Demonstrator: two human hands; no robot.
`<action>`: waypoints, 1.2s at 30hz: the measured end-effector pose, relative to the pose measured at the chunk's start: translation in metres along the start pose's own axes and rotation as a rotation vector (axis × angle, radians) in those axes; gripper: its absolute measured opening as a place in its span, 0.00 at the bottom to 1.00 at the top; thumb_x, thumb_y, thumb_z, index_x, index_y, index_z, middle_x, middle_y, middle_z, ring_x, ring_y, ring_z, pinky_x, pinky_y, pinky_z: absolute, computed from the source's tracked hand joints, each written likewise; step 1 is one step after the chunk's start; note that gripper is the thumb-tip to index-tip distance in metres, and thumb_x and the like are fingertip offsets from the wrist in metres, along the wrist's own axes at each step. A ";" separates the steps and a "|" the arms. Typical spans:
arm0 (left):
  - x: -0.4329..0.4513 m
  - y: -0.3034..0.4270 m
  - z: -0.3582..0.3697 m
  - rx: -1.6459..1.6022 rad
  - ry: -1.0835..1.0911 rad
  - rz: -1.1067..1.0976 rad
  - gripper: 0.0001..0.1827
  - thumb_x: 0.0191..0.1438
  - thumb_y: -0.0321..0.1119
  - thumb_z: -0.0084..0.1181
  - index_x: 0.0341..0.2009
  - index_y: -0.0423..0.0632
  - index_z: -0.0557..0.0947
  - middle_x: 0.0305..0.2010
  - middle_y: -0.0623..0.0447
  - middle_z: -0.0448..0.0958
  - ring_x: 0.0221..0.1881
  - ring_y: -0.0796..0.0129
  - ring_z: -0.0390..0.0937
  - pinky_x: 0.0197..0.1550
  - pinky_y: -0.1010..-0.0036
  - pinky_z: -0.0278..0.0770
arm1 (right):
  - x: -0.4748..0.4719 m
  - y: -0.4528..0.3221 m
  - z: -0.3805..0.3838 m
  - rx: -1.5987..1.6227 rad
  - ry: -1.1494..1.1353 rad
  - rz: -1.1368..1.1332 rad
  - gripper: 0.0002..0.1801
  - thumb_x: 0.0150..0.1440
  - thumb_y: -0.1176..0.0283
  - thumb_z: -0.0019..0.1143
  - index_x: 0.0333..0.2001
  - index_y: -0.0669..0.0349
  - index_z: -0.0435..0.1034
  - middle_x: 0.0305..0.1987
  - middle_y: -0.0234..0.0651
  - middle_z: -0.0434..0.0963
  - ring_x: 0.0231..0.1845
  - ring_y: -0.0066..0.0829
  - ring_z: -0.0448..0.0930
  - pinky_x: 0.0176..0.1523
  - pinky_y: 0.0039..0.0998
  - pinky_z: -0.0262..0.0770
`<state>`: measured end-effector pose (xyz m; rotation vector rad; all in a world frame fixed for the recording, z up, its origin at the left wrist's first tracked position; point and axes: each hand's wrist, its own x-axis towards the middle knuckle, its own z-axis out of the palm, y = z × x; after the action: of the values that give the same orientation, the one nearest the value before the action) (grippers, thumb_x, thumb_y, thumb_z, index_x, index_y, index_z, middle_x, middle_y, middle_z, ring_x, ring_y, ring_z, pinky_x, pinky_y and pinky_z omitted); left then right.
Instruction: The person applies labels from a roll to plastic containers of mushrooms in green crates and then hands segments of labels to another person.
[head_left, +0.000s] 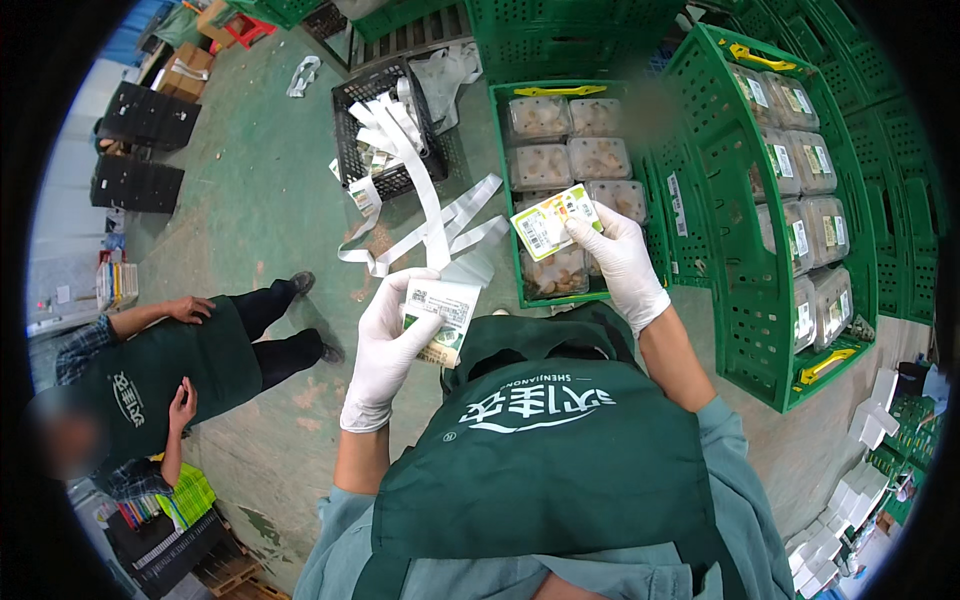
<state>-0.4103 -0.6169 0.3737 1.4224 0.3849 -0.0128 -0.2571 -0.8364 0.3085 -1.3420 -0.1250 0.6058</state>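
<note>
My left hand (382, 345), in a white glove, grips the end of a label strip (441, 319) with printed labels on pale backing. From it a white backing ribbon (420, 180) runs up to a black plastic crate (360, 142), with loose loops on the floor. My right hand (626, 259), also gloved, pinches a green-edged printed label (556, 222) between thumb and fingers. That label is above a green plastic crate (592, 88) of clear lidded punnets (538, 166), which seem to hold mushrooms. The punnets under my right hand are partly hidden.
To the right a tilted green crate (757, 315) holds several labelled punnets (814, 161). More green crates (570, 45) are stacked behind. A co-worker in a dark green apron (180, 367) stands at the left. Black boxes (139, 184) and a cardboard box (184, 71) line the far left.
</note>
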 end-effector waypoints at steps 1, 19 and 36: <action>0.000 0.001 -0.001 0.006 0.005 -0.005 0.20 0.53 0.21 0.50 0.52 0.39 0.66 0.44 0.52 0.73 0.43 0.73 0.74 0.41 0.77 0.78 | 0.000 0.000 0.001 0.000 0.004 0.001 0.14 0.57 0.69 0.55 0.44 0.66 0.71 0.37 0.28 0.77 0.34 0.10 0.72 0.36 0.15 0.67; 0.136 -0.144 -0.022 0.497 0.062 0.014 0.10 0.52 0.35 0.59 0.26 0.40 0.80 0.21 0.58 0.76 0.22 0.82 0.66 0.25 0.80 0.64 | -0.016 0.033 -0.044 -0.088 0.240 0.149 0.12 0.58 0.72 0.50 0.43 0.70 0.70 0.39 0.31 0.77 0.39 0.16 0.74 0.46 0.20 0.69; 0.256 -0.317 0.004 0.948 -0.257 -0.274 0.20 0.47 0.48 0.62 0.27 0.41 0.81 0.20 0.48 0.76 0.20 0.65 0.74 0.28 0.68 0.72 | 0.015 0.096 -0.087 -0.056 0.283 0.352 0.11 0.59 0.72 0.49 0.41 0.69 0.71 0.36 0.29 0.76 0.37 0.14 0.73 0.42 0.19 0.69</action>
<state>-0.2439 -0.6146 0.0021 2.2507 0.3699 -0.6704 -0.2404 -0.8963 0.1936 -1.5030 0.3323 0.7019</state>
